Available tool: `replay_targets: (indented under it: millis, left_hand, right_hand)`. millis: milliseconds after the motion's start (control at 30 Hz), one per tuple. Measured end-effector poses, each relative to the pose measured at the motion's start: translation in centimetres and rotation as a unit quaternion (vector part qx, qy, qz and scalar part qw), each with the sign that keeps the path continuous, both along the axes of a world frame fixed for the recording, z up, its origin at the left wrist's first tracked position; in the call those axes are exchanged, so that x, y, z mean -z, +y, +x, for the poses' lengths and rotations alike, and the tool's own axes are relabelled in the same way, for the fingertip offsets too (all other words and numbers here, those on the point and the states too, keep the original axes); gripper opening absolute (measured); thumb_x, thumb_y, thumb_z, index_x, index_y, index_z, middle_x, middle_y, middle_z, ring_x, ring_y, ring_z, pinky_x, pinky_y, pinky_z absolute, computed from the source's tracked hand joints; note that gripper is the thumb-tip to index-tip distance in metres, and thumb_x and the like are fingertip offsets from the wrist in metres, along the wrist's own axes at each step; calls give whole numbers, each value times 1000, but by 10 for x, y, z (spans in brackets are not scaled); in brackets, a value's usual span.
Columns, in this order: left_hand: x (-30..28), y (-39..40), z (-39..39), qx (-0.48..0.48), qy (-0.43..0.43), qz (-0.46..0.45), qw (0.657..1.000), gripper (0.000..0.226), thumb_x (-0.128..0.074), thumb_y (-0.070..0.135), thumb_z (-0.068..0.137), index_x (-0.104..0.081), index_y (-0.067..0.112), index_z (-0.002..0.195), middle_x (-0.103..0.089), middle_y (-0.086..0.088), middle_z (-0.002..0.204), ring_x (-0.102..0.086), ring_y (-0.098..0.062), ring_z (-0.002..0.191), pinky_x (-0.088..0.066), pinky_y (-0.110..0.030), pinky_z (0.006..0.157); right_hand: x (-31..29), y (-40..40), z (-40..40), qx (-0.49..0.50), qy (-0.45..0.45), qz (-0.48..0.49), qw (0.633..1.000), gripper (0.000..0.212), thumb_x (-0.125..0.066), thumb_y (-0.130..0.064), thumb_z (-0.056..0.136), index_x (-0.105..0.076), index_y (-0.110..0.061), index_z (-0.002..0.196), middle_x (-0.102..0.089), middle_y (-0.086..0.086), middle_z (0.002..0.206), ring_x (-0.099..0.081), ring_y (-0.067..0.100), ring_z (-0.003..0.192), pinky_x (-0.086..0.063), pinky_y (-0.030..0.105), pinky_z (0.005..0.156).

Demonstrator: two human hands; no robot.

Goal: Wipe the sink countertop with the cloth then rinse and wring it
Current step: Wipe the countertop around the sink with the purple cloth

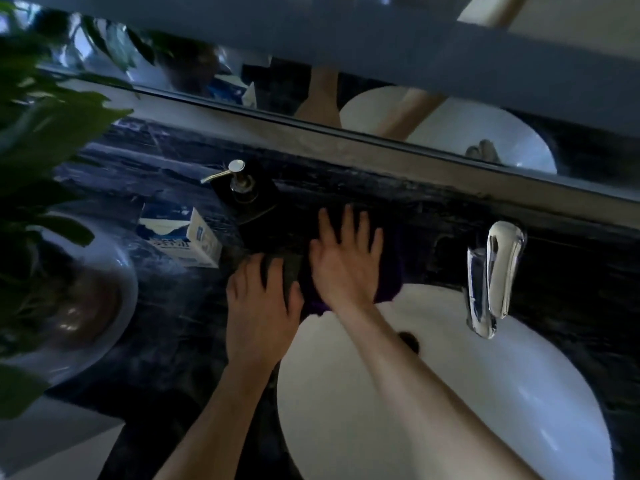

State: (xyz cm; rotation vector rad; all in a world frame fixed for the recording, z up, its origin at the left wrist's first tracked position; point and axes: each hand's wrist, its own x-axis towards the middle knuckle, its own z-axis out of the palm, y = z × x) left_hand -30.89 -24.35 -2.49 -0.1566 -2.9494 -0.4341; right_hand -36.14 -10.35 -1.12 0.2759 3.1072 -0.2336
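Both hands lay flat on the dark cloth [388, 289], which was spread on the black counter [433, 216] at the far-left rim of the white sink [450, 393]. The right hand [346, 261] pressed down on the cloth with straight, spread fingers, released rather than grasping. The left hand [263, 299] rested just beside it on the cloth's left edge, fingers extended and slightly bent; no fold of cloth was seen gripped in it. The cloth's near edge overhung the sink rim slightly.

A chrome tap [491, 275] stood on the counter to the right of the hands, its spout reaching over the sink. A black soap pump [242, 192] with a chrome head stood just beyond the cloth, to the far left of the right hand. A blue-and-white carton [187, 237] lay on the counter to the left of the pump. Farther left, a white pot [114, 306] held a green plant [45, 133]. A mirror [381, 109] ran along the far edge of the counter and reflected the sink and arms.
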Motion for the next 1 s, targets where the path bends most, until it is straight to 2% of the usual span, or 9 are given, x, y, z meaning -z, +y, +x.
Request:
replay_targets:
  millis: [100,167,367,467,600,700,833,933,1000]
  left_hand:
    - [-1,-2,0,-8,1,25,1000,43,-39,32,100,-52,6,132,-51,-20,136,-47,-38,127,-37,-53,106]
    - [-2,-3,1,-4,0,26,1000,44,-40,34,100,-53,5,131,-51,-22,136,-47,-39,127,-37,-53,106]
    - [0,-2,0,-11,-9,21,1000,48,-44,38,98,-53,5,132,-50,-25,137,-45,-42,127,-35,-57,107]
    - [-4,1,1,-11,-19,12,1000,50,-43,41,98,-52,6,132,-49,-25,137,-45,-44,127,-35,-58,107]
    - [-7,1,0,-11,-30,3,999,51,-39,42,99,-52,6,133,-49,-27,137,-46,-44,125,-36,-58,105]
    - [-7,0,2,-9,-35,8,999,53,-38,42,99,-53,4,133,-50,-27,138,-47,-45,126,-36,-58,107]
    - [-9,0,2,-5,-26,22,999,54,-38,41,99,-55,2,133,-51,-29,137,-48,-47,125,-36,-59,107]
    - [-10,0,3,1,-30,12,999,55,-39,41,98,-56,1,132,-50,-30,137,-48,-48,125,-36,-59,107]
    - [-10,0,5,-1,-33,12,999,55,-39,42,97,-56,3,132,-49,-30,139,-47,-49,125,-35,-60,107]
  right_hand:
    - [0,-21,-2,-112,8,-23,993,61,-29,-55,102,-37,-29,157,-32,10,167,-23,35,155,-11,56,125]
    - [0,-7,-2,-140,0,-27,990,60,-31,-57,102,-36,-32,156,-32,5,167,-23,30,155,-8,52,125]
    - [-1,92,5,47,16,-1,999,52,-33,-45,107,-40,-29,156,-39,4,164,-27,29,155,-19,51,125]
    - [0,84,5,83,19,-6,996,57,-28,-48,106,-36,-28,158,-35,5,166,-22,30,156,-16,52,126]
    - [0,33,14,-17,36,-19,999,62,-35,-58,98,-43,-30,153,-39,1,164,-27,30,155,-20,55,123]
    - [4,35,25,-64,70,-17,995,50,-40,-46,102,-51,-30,148,-48,-1,159,-36,26,151,-25,50,122]
    - [8,69,44,-33,122,-34,991,40,-48,-30,102,-62,-23,139,-59,3,149,-48,27,144,-36,48,117]
    - [8,107,72,-35,117,-29,992,42,-51,-26,103,-59,-18,143,-56,8,151,-46,29,145,-36,50,119]
    - [6,130,88,-65,86,-24,994,50,-58,-18,100,-51,-16,150,-47,9,158,-38,29,150,-28,48,124]
